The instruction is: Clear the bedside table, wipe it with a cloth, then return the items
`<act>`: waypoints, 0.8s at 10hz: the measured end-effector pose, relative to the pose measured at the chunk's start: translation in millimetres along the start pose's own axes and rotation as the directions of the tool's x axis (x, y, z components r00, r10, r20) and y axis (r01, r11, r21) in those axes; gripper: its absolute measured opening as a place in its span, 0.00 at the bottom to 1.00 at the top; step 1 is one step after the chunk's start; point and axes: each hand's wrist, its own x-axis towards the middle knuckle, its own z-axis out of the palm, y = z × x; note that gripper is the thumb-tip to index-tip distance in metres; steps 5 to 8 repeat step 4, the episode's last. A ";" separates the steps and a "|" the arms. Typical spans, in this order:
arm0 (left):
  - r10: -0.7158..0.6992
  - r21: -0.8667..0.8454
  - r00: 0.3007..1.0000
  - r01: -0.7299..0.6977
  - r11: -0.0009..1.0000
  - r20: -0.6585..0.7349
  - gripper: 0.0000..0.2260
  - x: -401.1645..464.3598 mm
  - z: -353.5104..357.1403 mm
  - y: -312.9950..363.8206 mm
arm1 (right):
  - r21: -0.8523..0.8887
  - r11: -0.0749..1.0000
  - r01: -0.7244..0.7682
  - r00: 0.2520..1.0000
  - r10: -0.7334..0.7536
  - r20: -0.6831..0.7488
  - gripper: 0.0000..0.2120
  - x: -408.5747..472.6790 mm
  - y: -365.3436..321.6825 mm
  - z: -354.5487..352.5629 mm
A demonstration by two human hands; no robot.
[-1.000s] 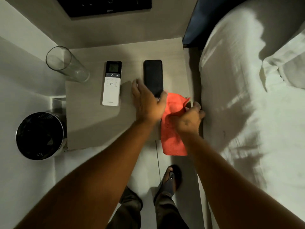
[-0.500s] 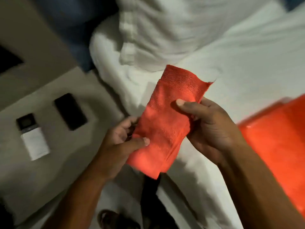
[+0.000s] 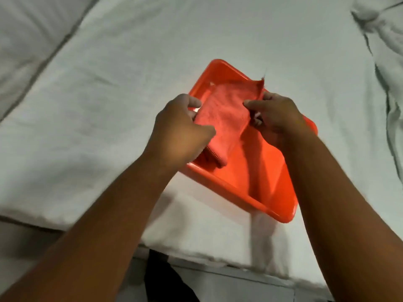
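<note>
An orange-red folded cloth [image 3: 224, 118] is held over an orange plastic tray [image 3: 257, 182] that lies on the white bed. My left hand [image 3: 181, 131] grips the cloth's left edge and lower end. My right hand [image 3: 274, 114] pinches its right edge, near a frayed upper corner. The cloth's lower end sits low inside the tray; whether it touches the tray floor I cannot tell. The bedside table and its items are out of view.
White bed sheet [image 3: 109, 105] surrounds the tray on all sides. A pillow edge [image 3: 32, 40] lies at the upper left and rumpled bedding [image 3: 381, 62] at the right. The mattress's near edge [image 3: 207, 258] runs below the tray, with dark floor beneath.
The view has swung from the bedside table to the bed. Both hands carried the cloth from beside the table to over the orange tray, and it looks more folded now.
</note>
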 end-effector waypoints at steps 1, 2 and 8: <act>0.065 0.474 0.996 -0.082 0.877 0.054 0.19 10.5 23.5 5.7 | -0.165 0.986 0.005 0.996 -0.021 -0.091 0.10 11.3 16.7 -2.0; 0.063 0.606 0.994 -0.108 0.788 0.095 0.15 6.7 33.3 5.1 | -0.265 0.963 0.043 0.987 -0.082 -0.138 0.08 14.6 27.4 2.7; 0.282 0.570 0.959 -0.252 0.782 0.037 0.15 -21.1 8.9 -4.8 | -0.807 0.587 -0.063 0.952 -0.206 -0.225 0.23 -5.0 21.7 26.5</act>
